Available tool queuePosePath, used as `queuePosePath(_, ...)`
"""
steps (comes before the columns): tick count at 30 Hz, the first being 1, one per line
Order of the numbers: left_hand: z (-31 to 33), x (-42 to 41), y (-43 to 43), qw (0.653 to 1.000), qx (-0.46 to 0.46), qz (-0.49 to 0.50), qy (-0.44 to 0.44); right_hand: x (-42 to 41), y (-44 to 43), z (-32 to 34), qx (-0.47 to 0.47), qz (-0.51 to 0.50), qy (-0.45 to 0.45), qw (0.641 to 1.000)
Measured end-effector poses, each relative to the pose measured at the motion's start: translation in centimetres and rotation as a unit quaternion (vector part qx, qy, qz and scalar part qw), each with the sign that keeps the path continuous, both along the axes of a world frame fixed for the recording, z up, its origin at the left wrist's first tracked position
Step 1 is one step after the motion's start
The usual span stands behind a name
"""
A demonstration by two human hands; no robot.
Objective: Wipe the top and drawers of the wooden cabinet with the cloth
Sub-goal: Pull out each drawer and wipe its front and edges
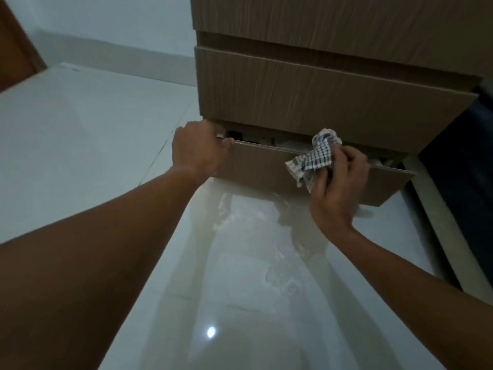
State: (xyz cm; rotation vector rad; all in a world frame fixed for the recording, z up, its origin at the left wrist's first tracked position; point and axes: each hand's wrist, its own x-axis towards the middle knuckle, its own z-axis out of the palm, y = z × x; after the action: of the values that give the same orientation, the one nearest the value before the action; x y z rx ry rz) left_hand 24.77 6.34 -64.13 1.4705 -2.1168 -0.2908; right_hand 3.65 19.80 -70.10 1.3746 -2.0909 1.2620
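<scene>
The wooden cabinet [320, 84] fills the upper right, seen from low down near the floor. Its bottom drawer [266, 166] is pulled out a little, with dim contents showing in the gap behind its front. My left hand [197, 148] grips the top left corner of that drawer front. My right hand [338, 182] holds a crumpled blue-and-white checked cloth [314, 156] against the drawer's upper edge, right of centre. The middle drawer [320, 102] above it is closed.
Glossy white floor tiles [240, 263] reflect the cabinet and a ceiling light. A pale wall and skirting [120, 49] run behind on the left. A brown door edge [16, 49] is at far left. A dark object [466, 156] stands right of the cabinet.
</scene>
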Motion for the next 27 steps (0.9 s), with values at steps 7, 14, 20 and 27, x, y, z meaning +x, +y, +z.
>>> queuePosePath(7, -0.6, 1.8, -1.4, 0.985, 0.113, 0.006, 0.127, 4.4, -6.5, -0.5, 0.19, 0.091, 0.231, 0.95)
queuePosePath(14, -0.1, 3.4, -3.5, 0.966, 0.176, -0.001, 0.192, 10.3, -12.3, -1.0, 0.128, 0.141, 0.309, 0.932)
queuePosePath(20, -1.3, 4.3, -4.6, 0.902, 0.269, 0.001, 0.337, 10.8, -13.4, -1.7, 0.082, 0.163, 0.346, 0.92)
queuePosePath(27, -2.0, 4.5, -4.7, 0.82, 0.365, 0.021, 0.441, 9.2, -12.8, -4.3, 0.107, 0.16, 0.538, 0.821)
